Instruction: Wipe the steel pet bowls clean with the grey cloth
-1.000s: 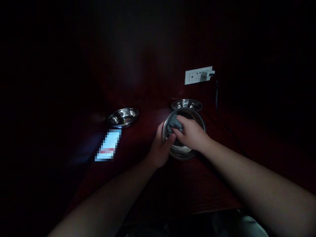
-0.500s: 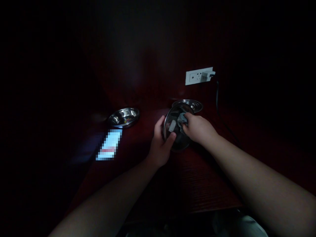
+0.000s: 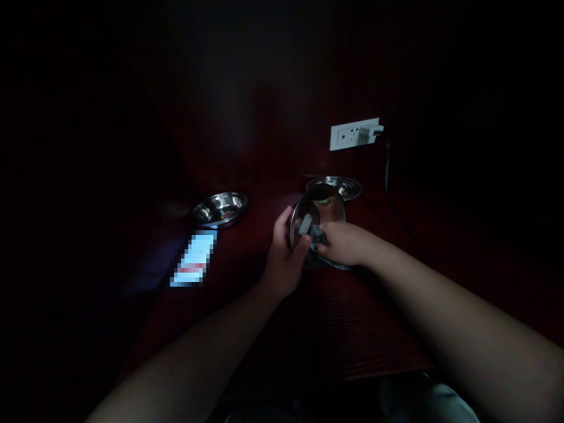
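My left hand (image 3: 288,252) grips the left rim of a shiny metal bowl (image 3: 330,205), thumb over the inner side. The bowl is tilted up, its inside facing me. A pale rectangular patch, perhaps a label or a reflection, shows in it near my left thumb. My right hand (image 3: 343,242) is closed round a dark grey cloth (image 3: 317,236) and presses it against the lower inside of the bowl. Part of the cloth hangs below my right fingers.
Another metal bowl (image 3: 220,210) with a small colourful spot inside stands at the left. Near it lies a lit, blurred phone screen (image 3: 194,258). Behind the held bowl is a further metal dish (image 3: 350,188). A wall socket (image 3: 348,136) holds a plug with a cable (image 3: 387,170). The dark red table (image 3: 374,329) is dim.
My right hand has moved the cloth down and slightly left inside the bowl, from its upper middle to the lower part. My left hand keeps its grip.
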